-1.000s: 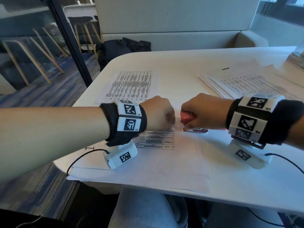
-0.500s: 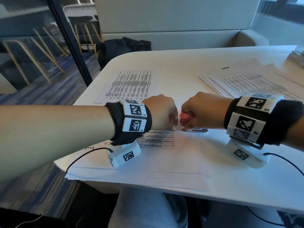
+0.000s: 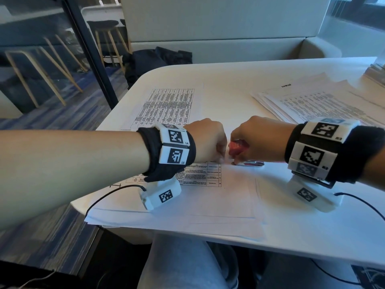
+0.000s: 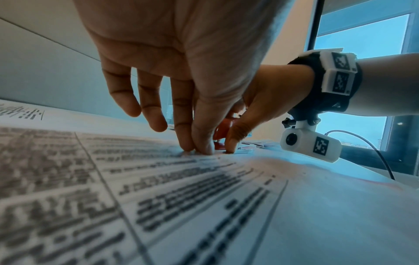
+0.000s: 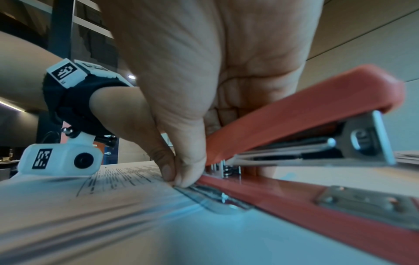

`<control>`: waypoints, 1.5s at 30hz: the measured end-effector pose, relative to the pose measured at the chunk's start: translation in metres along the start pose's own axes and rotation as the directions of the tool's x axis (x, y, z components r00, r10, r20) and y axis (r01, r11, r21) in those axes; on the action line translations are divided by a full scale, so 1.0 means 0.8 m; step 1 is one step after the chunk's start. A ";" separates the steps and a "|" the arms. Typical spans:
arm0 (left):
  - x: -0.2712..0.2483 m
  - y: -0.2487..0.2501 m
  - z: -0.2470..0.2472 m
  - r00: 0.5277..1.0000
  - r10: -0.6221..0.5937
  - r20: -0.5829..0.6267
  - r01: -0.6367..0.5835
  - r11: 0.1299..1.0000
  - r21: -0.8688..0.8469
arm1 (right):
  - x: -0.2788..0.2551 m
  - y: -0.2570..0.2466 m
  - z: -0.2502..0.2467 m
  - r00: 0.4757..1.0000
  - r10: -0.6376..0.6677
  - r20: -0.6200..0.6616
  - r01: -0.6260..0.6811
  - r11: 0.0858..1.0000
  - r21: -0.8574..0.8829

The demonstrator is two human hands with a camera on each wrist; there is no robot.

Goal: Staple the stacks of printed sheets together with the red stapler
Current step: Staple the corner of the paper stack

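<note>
A stack of printed sheets lies on the white table in front of me. My left hand presses thumb and forefinger tips down on the stack's far right corner; the other fingers hang loose. My right hand grips the red stapler from above, palm on its top arm. The stapler's base rests on the table, and the paper corner sits at its mouth. The right thumb touches the left thumb there.
A single printed table sheet lies further back on the left. A fanned pile of printed sheets covers the back right. The table's rounded edge is at the left, with a glass partition and a dark bag beyond.
My left hand has edged slightly right toward the stapler. The right hand and stapler have stayed in place.
</note>
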State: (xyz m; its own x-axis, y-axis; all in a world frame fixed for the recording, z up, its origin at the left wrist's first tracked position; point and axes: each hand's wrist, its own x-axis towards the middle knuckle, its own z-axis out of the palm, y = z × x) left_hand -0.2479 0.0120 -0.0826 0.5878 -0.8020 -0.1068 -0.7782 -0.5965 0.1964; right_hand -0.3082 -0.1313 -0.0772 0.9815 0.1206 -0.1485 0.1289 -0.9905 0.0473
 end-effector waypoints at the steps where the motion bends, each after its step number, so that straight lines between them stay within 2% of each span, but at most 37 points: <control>1: 0.000 0.001 -0.001 1.000 0.007 0.006 -0.007 1.000 0.022 | 0.000 0.000 0.000 1.000 0.002 0.001 -0.002 1.000 0.001; 6: 0.003 0.008 0.002 0.999 0.029 0.030 -0.033 0.989 0.141 | 0.001 0.001 0.001 1.000 -0.014 -0.004 0.013 1.000 -0.014; 11: 0.004 0.012 0.005 0.993 0.024 0.113 -0.053 0.963 0.265 | 0.002 0.001 0.001 1.000 -0.016 -0.006 0.016 1.000 -0.017; 16: 0.006 0.012 0.010 0.986 -0.012 0.166 -0.045 0.943 0.331 | 0.002 0.001 0.001 1.000 -0.015 -0.009 0.015 1.000 -0.022; 18: 0.007 0.011 0.009 0.984 -0.031 0.174 -0.028 0.946 0.323 | 0.002 0.001 0.001 1.000 -0.009 -0.005 0.009 1.000 -0.015; 21: 0.007 0.004 0.001 0.984 -0.023 0.179 -0.014 0.980 0.200 | 0.001 0.001 0.000 1.000 -0.005 0.004 0.005 1.000 -0.015; 25: 0.003 -0.008 -0.013 0.996 0.040 0.082 -0.048 0.994 0.099 | 0.001 0.001 -0.001 1.000 -0.003 0.014 0.004 1.000 -0.015; 28: 0.000 -0.010 -0.016 0.994 0.085 0.065 -0.090 0.993 0.075 | 0.000 -0.001 -0.001 1.000 0.001 0.015 -0.001 1.000 -0.018; 38: 0.005 -0.003 -0.012 0.985 0.147 0.089 -0.166 0.951 0.259 | -0.002 -0.002 -0.004 1.000 -0.004 0.017 0.004 1.000 -0.031; 41: 0.007 -0.004 -0.010 0.985 0.143 0.098 -0.164 0.952 0.259 | -0.003 -0.002 -0.005 1.000 -0.002 0.020 0.002 1.000 -0.021; 45: 0.009 -0.004 -0.008 0.990 0.104 0.091 -0.118 0.978 0.171 | -0.004 -0.003 -0.005 1.000 0.015 0.024 -0.014 1.000 -0.011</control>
State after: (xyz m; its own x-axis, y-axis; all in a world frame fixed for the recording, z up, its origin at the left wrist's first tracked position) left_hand -0.2395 0.0080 -0.0776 0.4813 -0.8590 -0.1746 -0.8685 -0.4943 0.0376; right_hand -0.3108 -0.1294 -0.0730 0.9796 0.1046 -0.1716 0.1164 -0.9914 0.0600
